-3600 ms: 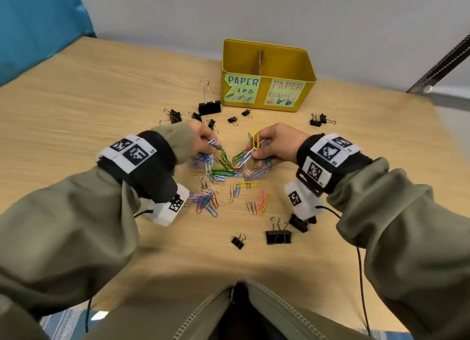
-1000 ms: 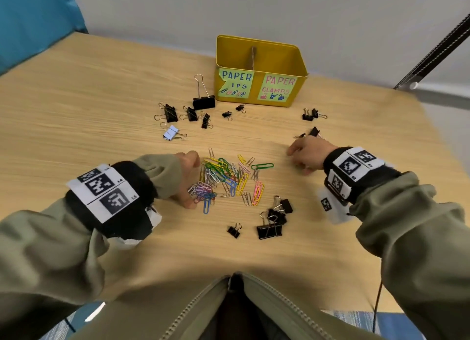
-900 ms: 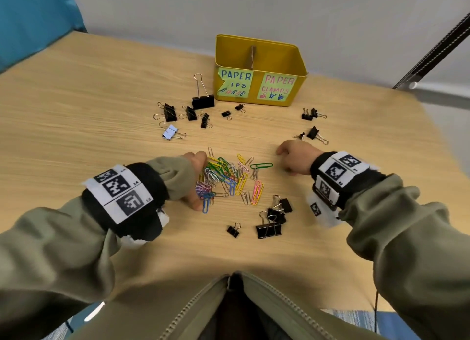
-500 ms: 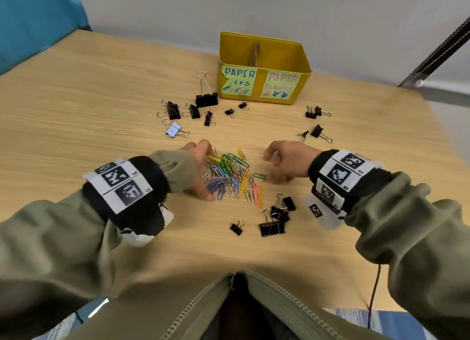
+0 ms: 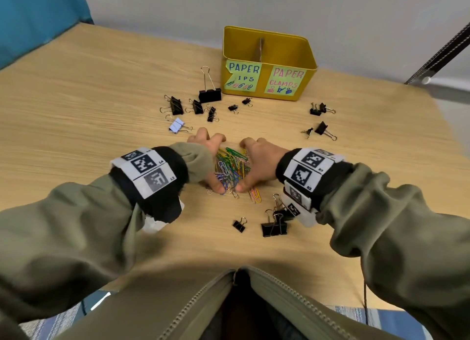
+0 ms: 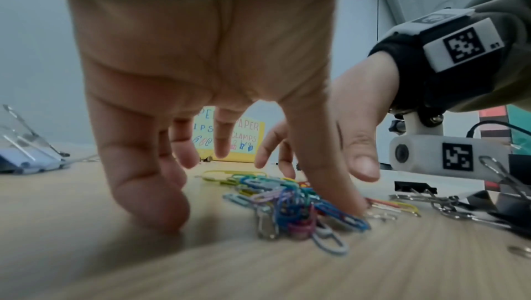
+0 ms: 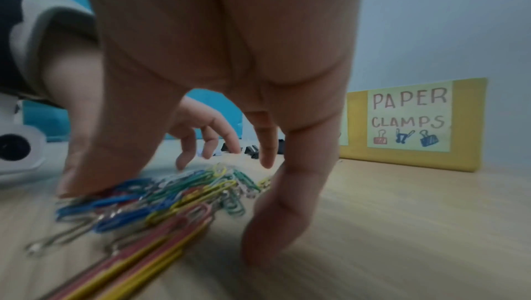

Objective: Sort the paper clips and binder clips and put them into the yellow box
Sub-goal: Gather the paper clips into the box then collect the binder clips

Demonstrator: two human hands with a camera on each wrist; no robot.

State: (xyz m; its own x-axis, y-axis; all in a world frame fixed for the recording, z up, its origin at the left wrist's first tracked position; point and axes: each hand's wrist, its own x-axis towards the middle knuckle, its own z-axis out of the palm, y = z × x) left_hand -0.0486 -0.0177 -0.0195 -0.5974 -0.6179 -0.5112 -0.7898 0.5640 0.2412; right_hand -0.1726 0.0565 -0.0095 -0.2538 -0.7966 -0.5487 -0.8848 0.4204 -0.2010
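A heap of coloured paper clips (image 5: 230, 165) lies mid-table between my two hands. My left hand (image 5: 213, 161) cups its left side and my right hand (image 5: 248, 165) its right side, thumbs nearly meeting at the near edge. In the left wrist view my fingers (image 6: 149, 191) stand spread with their tips on the wood beside the paper clips (image 6: 287, 205). In the right wrist view my fingers (image 7: 281, 214) press the table by the paper clips (image 7: 172, 198). Neither hand grips anything. The yellow box (image 5: 305, 85) stands at the back, divided, labelled for clips left and clamps right.
Black binder clips (image 5: 198, 105) lie in a group left of the box, with a pale blue one (image 5: 176, 126). More sit at the right (image 5: 321, 121) and near me (image 5: 274, 227). A few pink and yellow paper clips (image 5: 255, 194) lie outside the heap.
My right hand came left from near the right-hand binder clips to the heap. Both hands closed in from either side and the paper clips are bunched tighter.
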